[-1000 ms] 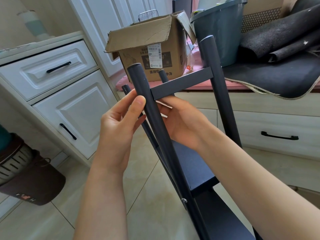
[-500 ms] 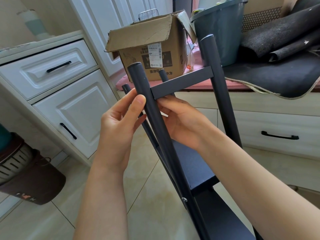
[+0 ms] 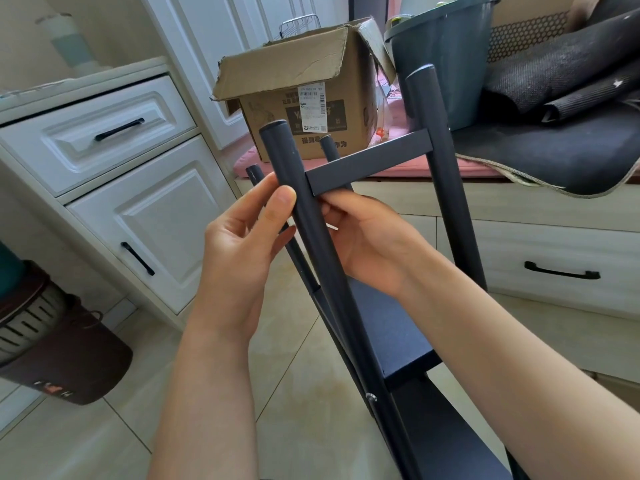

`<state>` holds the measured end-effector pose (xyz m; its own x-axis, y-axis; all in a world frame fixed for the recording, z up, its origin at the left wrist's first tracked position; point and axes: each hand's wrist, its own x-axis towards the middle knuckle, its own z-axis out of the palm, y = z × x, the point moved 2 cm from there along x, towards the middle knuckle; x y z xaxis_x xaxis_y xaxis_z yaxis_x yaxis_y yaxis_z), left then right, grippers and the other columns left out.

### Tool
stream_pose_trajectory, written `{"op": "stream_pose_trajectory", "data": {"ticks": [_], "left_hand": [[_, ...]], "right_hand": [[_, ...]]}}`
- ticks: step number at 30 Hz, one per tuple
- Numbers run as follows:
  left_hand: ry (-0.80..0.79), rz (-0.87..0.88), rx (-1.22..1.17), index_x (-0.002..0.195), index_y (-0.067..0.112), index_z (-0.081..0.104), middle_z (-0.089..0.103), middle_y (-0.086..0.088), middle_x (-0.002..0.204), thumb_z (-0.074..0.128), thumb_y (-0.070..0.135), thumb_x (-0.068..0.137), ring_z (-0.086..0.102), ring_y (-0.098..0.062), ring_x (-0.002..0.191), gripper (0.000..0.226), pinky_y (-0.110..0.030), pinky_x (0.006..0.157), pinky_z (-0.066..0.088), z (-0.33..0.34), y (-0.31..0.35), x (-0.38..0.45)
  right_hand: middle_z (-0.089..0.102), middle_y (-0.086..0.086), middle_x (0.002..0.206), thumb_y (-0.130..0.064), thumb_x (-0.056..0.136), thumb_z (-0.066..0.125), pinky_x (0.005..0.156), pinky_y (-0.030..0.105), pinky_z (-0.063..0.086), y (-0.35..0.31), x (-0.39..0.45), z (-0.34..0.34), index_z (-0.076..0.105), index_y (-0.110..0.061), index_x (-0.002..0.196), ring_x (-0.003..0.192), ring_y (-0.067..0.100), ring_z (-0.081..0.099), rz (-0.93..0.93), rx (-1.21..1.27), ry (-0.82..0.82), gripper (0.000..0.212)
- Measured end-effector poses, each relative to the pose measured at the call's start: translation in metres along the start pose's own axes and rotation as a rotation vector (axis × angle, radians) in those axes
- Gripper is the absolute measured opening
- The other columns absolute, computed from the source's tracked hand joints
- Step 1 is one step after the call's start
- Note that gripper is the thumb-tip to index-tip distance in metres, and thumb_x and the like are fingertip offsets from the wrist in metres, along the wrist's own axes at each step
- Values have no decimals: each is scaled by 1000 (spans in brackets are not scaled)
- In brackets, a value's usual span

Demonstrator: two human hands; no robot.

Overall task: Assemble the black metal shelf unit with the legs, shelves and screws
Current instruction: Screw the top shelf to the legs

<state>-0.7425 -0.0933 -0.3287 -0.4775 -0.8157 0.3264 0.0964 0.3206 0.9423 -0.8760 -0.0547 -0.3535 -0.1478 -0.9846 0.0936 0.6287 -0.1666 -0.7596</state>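
Between my two hands stands the near leg (image 3: 322,258) of the black shelf unit (image 3: 391,327), tilted away from me. My left hand (image 3: 239,251) sits just left of that leg, its fingers (image 3: 282,202) loosely curled, the thumb tip touching the tube just below the crossbar (image 3: 370,162); I cannot tell whether they pinch anything. My right hand (image 3: 367,240) reaches in behind the leg from the right, fingers curled toward the joint under the crossbar, with a small pale sliver showing at them; what it is I cannot tell. Below my right wrist, a dark shelf panel (image 3: 394,337) is fixed between the legs, and a screw head (image 3: 371,397) shows on the near leg further down. Beyond my fingertips, a cardboard box (image 3: 298,98) sits on a pink cushion (image 3: 415,168).
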Motion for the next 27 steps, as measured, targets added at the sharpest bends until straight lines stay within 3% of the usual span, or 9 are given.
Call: {"op": "stream_pose_trajectory", "data": {"ticks": [3,7,12,16,27], "left_hand": [[-4,-2,12,127,27,67,73,6,121,68,45,85,65,-14,119,46,-44,106,49,-1,0,0],[5,-10,21,131,25,66,72,5,122,69,47,82,65,-14,119,54,-44,106,49,-1,0,0],[7,-15,31,132,24,65,72,4,124,70,49,83,65,-14,119,56,-44,105,50,-1,0,0],[1,-16,31,131,25,66,72,5,123,71,49,83,65,-15,120,54,-44,105,50,-1,0,-1],[-11,-6,15,132,23,65,70,2,126,66,40,88,64,-17,121,48,-46,106,50,-2,-4,1]], "right_hand": [[55,-3,70,-25,97,59,66,28,52,1,0,0,60,-13,98,73,12,59,-7,-16,22,12],[60,-2,70,-22,97,58,62,26,54,1,0,1,63,-12,97,72,11,62,-43,-7,31,12],[66,-1,91,-17,98,55,76,27,52,2,-2,0,61,-12,121,89,13,61,-82,30,-28,24],[68,-2,91,-16,98,53,68,21,55,4,-2,1,62,-11,118,84,9,64,-84,46,-39,22],[56,1,81,-23,98,54,60,23,53,-1,-3,4,60,-12,112,69,9,62,-17,11,-32,19]]}}
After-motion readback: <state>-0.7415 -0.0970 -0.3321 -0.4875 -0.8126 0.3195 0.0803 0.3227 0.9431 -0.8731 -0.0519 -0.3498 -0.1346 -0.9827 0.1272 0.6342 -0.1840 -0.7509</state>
